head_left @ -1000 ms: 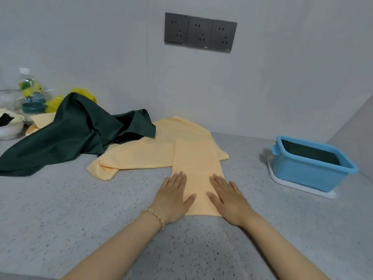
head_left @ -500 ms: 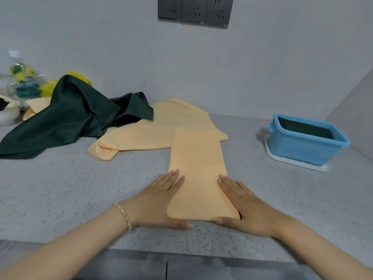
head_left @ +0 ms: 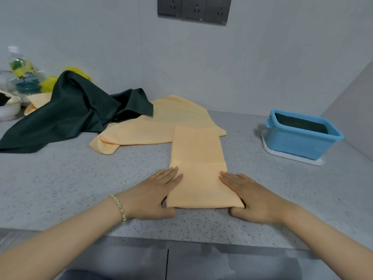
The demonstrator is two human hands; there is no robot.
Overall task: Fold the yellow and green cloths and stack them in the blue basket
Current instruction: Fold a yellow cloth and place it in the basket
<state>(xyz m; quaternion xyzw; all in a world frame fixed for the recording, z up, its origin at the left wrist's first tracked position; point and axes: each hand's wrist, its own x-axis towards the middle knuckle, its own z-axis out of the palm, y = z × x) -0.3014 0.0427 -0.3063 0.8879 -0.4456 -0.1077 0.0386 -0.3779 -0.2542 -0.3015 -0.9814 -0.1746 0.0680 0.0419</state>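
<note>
A folded yellow cloth strip lies on the speckled counter, running away from me. My left hand and my right hand lie flat at its near corners, fingers straight and slipped partly under its side edges, thumbs along the near edge. Behind the strip, another yellow cloth lies loosely spread. A crumpled dark green cloth sits at the left and overlaps it. The blue basket stands at the right on a white tray, with dark green fabric inside.
At the far left stand a plastic bottle, a white bowl and a yellow bag. Wall sockets sit above. A side wall closes the right. The counter's front edge runs just below my wrists.
My hands slid back from the top of the strip to its near corners and moved apart to its sides. The view tilted down, showing the counter's front edge.
</note>
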